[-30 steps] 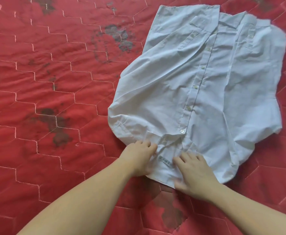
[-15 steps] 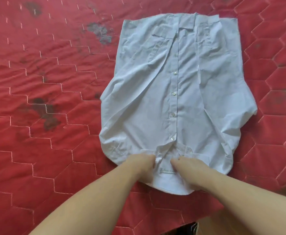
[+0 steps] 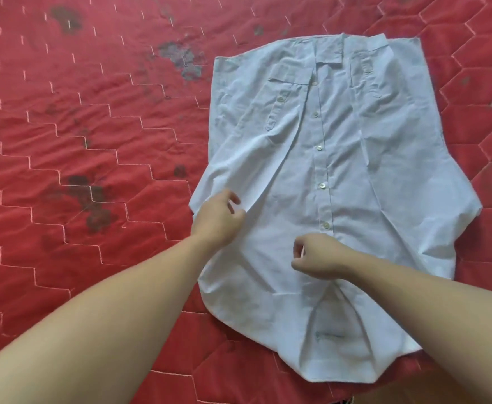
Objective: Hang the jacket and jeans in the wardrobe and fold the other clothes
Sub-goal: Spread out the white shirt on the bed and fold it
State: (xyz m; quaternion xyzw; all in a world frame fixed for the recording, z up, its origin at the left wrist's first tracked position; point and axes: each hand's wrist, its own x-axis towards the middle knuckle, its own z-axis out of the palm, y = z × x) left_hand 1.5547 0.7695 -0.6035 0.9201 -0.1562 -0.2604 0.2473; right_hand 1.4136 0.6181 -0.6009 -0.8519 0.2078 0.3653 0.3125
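Red quilted bedspread (image 3: 99, 147) filling the whole view, stitched in pale hexagon outlines, marked with several dark blotchy patches toward the left and top. Wrinkled slightly in its left half.

White button-up shirt (image 3: 355, 176) spread front side up on the bedspread, right of centre, collar (image 3: 330, 52) at the far end, rounded hem nearest the camera. Placket buttoned down the middle with a row of small pale buttons. Both sleeves folded inward across the chest, the left-hand cuff (image 3: 278, 107) lying diagonally beside the placket with its own two buttons showing. Creased fabric throughout, a deep fold running from the middle down toward the hem. Small faint printed mark (image 3: 329, 335) near the hem, too blurred to read.

Two bare forearms reaching in from the bottom edge, one from each lower corner.

Left hand (image 3: 217, 221) over the shirt's left edge at about mid-length, fingers (image 3: 233, 199) loosely curled and spread, gripping nothing, hovering at or just above the cloth; contact not certain.

Right hand (image 3: 317, 256) over the shirt's middle, just below the lowest visible button, fingers loosely curled inward with thumb apart, holding nothing visible.
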